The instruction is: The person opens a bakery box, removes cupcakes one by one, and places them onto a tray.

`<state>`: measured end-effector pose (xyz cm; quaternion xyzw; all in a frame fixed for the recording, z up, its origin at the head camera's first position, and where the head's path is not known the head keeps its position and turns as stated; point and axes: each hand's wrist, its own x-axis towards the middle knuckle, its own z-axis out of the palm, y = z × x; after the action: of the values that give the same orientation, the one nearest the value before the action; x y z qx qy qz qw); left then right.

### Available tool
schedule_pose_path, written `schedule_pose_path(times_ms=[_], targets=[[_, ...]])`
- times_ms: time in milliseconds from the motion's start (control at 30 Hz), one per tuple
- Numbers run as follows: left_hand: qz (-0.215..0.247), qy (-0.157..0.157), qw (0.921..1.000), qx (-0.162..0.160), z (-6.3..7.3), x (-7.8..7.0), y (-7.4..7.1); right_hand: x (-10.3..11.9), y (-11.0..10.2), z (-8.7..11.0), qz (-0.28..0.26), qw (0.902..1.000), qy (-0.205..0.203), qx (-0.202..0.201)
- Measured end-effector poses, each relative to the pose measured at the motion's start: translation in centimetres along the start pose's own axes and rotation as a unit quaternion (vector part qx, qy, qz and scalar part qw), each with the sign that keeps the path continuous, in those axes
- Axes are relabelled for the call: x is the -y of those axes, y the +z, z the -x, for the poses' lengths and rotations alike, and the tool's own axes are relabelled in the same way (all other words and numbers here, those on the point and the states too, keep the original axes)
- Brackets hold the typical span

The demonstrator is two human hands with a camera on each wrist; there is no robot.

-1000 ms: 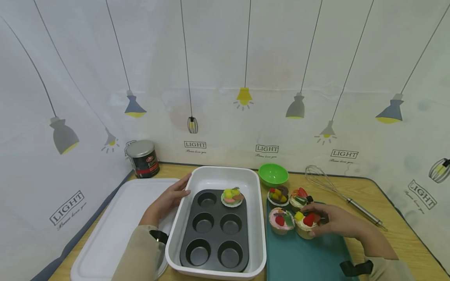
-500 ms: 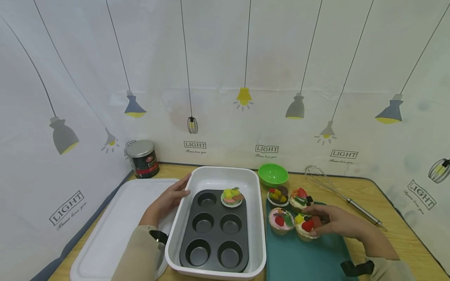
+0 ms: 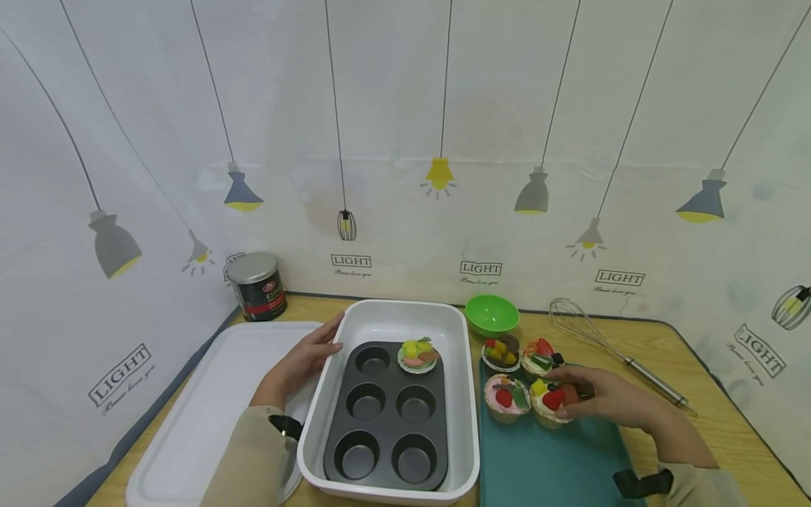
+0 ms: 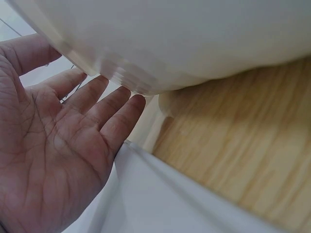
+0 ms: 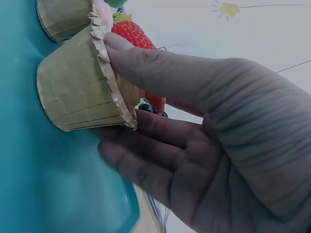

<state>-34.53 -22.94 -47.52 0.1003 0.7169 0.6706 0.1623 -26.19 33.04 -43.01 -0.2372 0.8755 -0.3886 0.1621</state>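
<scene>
My right hand [image 3: 605, 398] is at a cupcake [image 3: 548, 405] with a strawberry and cream top, on the teal tray [image 3: 545, 465]. In the right wrist view, its thumb lies on the pleated rim of the paper cup [image 5: 77, 85] and its fingers reach round the far side. My left hand [image 3: 304, 362] is at the left side of a white bin [image 3: 465, 422], thumb at the rim; in the left wrist view its straight fingers [image 4: 114, 116] touch the outer wall. Inside the bin is a dark muffin tin [image 3: 386, 429], one fruit-topped cupcake [image 3: 418, 355] in its far right cup.
Three more cupcakes, one pink [image 3: 507, 398], one chocolate [image 3: 500, 354] and one with strawberry [image 3: 541, 358], stand close by on the tray. Behind are a green bowl [image 3: 493, 315] and a whisk [image 3: 640, 366]. A white lid [image 3: 215, 408] and a black can [image 3: 256, 289] are left.
The right hand's cupcake tips slightly towards me half a second ago, and now sits a little farther back with the thumb across its edge. My left hand stays at the bin.
</scene>
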Motion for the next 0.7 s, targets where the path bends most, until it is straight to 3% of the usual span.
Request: schedule_pose_path(times_ms=[300, 700], targets=[[0.0, 0.002, 1.0, 0.002, -0.1, 0.0, 0.0, 0.6, -0.2, 0.1, 0.035, 0.9993, -0.003, -0.014], [-0.001, -0.001, 1.0, 0.001, -0.2, 0.1, -0.1, 1.3, -0.5, 0.5, 0.026, 0.9993, -0.018, -0.021]])
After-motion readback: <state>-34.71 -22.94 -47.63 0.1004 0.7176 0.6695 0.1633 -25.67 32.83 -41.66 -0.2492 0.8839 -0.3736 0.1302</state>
